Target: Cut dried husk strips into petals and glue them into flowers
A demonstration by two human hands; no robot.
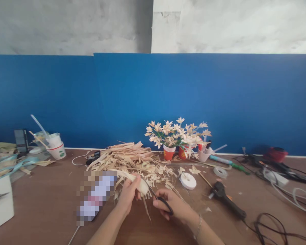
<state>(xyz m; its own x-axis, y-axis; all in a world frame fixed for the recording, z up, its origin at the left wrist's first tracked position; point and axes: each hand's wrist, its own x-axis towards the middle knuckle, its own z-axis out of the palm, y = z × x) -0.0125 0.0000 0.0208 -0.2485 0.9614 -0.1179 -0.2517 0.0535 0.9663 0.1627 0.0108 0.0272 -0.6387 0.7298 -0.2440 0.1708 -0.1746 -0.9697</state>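
My left hand [128, 194] is closed on a pale strip of dried husk [140, 184], holding it just above the brown table [40, 204]. My right hand [171, 203] grips black-handled scissors [161, 200], whose blades point up and left at the strip. Behind both hands lies a heap of dried husk strips and cuttings [132, 160]. A thin sliver hangs down from the held strip between my hands.
Paper cups with husk flowers [177, 134] stand at the blue back wall. A white tape roll [188, 180], a black glue gun [225, 199] and cables [277, 228] lie to the right. A white cup [56, 149], ribbons and a white box [0, 204] sit left.
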